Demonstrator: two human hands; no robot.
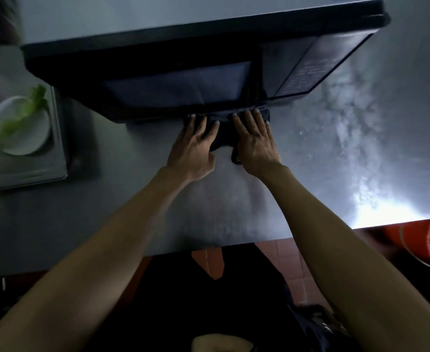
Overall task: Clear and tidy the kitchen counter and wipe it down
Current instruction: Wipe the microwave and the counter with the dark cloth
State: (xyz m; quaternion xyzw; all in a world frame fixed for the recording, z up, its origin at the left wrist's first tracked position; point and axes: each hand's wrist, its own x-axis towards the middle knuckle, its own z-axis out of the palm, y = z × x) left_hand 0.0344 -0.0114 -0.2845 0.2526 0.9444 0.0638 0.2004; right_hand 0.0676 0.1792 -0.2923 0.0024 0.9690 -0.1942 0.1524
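Note:
A dark cloth (225,133) lies on the steel counter (234,207), pushed up against the bottom front edge of a black microwave (173,82). My left hand (196,146) presses flat on the cloth's left part with fingers spread. Beside it, my right hand (255,141) presses on the right part, its straight fingers reaching the microwave's base. A corner of the cloth sticks out between my wrists.
At the left, a steel tray (56,138) carries a white plate (21,125) with a green vegetable stalk (18,118) across it. An orange bucket (422,247) stands on the tiled floor below the counter's right front edge. The counter's right side shows wet, streaky glare.

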